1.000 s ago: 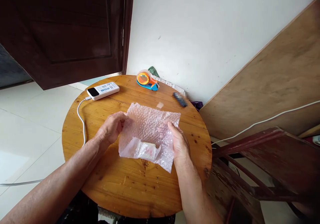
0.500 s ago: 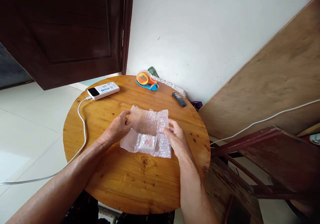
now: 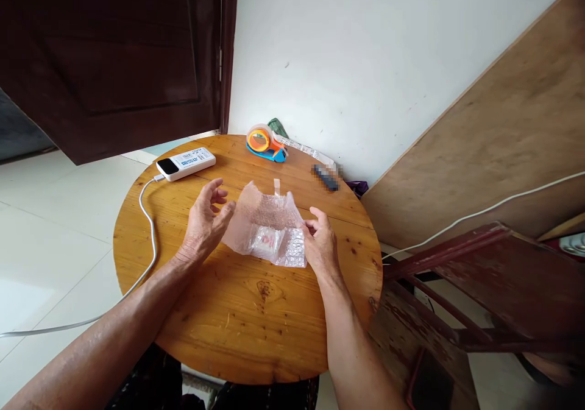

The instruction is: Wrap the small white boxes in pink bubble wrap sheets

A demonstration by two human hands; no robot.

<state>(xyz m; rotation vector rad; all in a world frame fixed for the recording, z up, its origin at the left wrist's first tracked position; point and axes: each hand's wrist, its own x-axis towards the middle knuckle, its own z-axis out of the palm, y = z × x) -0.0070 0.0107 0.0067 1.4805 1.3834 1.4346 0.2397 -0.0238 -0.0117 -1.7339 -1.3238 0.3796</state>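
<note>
A sheet of clear bubble wrap [image 3: 269,209] lies unfolded on the round wooden table, its far part raised. On its near part rests a small flat packet [image 3: 265,240] in clear plastic with reddish marks; what is inside I cannot make out. My left hand [image 3: 208,215] is at the wrap's left edge with its fingers spread, the thumb beside the plastic. At the right edge, my right hand [image 3: 320,236] pinches the bubble wrap between thumb and fingers. A short strip of tape [image 3: 276,186] sticks up from the far edge.
On the wooden table [image 3: 237,331] stand a white power bank [image 3: 186,164] with a white cable [image 3: 154,233], an orange and blue tape dispenser [image 3: 265,142], and a blurred dark object [image 3: 325,177]. A white wall is behind; a reddish wooden chair [image 3: 457,282] stands at right.
My left hand has let go of the wrap's left edge and opened. The bubble wrap and packet have shifted slightly away from me. My right hand still holds the right edge.
</note>
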